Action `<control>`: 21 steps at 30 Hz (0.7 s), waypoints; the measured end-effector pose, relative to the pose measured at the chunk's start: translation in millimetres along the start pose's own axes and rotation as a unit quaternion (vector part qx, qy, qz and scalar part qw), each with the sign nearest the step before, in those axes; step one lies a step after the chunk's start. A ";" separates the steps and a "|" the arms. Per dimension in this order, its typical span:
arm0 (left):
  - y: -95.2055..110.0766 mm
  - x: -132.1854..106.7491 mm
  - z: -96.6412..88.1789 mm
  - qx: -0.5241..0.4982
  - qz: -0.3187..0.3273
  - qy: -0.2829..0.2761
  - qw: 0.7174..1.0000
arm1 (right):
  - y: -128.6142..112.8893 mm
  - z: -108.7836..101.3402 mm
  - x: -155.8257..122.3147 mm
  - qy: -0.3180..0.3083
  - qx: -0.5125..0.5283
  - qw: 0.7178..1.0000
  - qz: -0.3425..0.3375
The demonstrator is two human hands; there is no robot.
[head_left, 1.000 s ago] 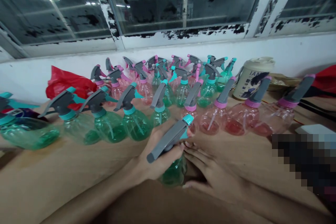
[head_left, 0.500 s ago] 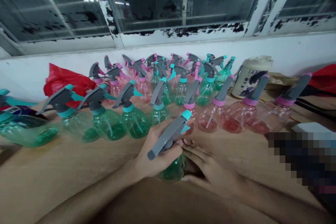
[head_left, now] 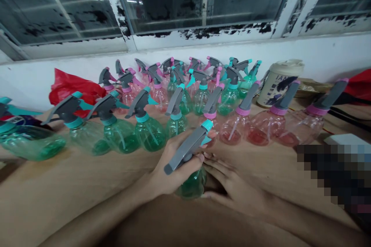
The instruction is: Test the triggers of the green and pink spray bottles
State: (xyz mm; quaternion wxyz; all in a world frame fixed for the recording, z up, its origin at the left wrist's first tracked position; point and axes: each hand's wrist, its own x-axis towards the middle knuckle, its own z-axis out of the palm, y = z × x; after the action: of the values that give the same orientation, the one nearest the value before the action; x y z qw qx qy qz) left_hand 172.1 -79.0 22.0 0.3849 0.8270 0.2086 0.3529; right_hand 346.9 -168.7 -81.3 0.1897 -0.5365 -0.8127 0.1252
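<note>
A green spray bottle (head_left: 191, 186) with a grey trigger head and a turquoise nozzle stands on the table in front of me. My left hand (head_left: 168, 171) is wrapped round it just below the head, hiding the collar. Beside the bottle, my right hand (head_left: 236, 187) rests low with its fingers stretched out and thumb apart. Its fingertips are close to the bottle's right side; I cannot tell if they touch it. Behind my hands runs a row of similar bottles, green ones (head_left: 150, 134) to the left and pink ones (head_left: 231, 133) to the right.
More spray bottles crowd near the wall. A red plastic bag (head_left: 74, 88) lies at the left back. To the right stand a printed cup (head_left: 275, 85), another red bag (head_left: 359, 87) and dark cables. A pixelated patch covers the right edge. Windows line the wall.
The view has shifted very slightly. Both hands keep the same pose, with my left hand still round the spray bottle.
</note>
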 end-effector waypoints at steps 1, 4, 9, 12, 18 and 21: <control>1.5 0.0 -1.4 0.000 -0.001 -0.010 1.000 | -0.2 -0.3 0.1 0.002 0.005 1.000 0.002; 5.6 -0.2 -6.2 0.009 -0.004 -0.032 0.999 | -0.8 -1.5 0.4 0.000 0.012 1.000 0.003; 6.3 0.3 -5.3 0.013 -0.010 -0.016 1.000 | -0.6 -1.1 0.7 0.008 0.019 1.000 0.006; 6.4 -0.6 0.5 0.013 -0.036 0.006 0.999 | -0.8 -1.1 1.0 -0.004 0.016 1.000 0.011; 8.7 -2.4 4.9 0.019 -0.042 0.018 0.999 | -2.3 -4.9 2.2 -0.016 0.020 1.000 0.015; 7.5 -1.5 4.7 0.019 -0.034 0.017 0.999 | -2.4 -5.2 2.4 -0.019 0.021 0.999 0.014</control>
State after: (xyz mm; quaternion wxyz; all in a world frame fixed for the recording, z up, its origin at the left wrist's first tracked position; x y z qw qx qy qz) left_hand 175.1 -86.9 25.1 0.3769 0.8206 0.2498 0.3495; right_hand 346.4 -167.5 -75.3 0.1838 -0.5411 -0.8058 0.1554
